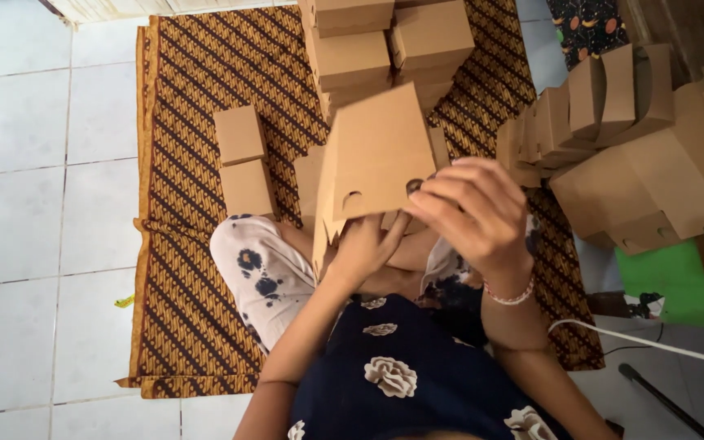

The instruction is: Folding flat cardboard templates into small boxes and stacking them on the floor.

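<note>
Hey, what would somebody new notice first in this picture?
Dead centre, a half-folded brown cardboard box held up by the left hand underneath and the right hand at its edge. Behind it, stacked finished boxes stand on a patterned brown mat; flat cardboard blanks pile up at right.

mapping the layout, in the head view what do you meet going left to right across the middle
white tiled floor → two small closed cardboard boxes → half-folded cardboard box held by left hand → right hand → row of unfinished cardboard boxes

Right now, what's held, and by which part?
A half-folded cardboard box, held at its lower edge: left hand beneath it, right hand at the bottom right corner.
</note>
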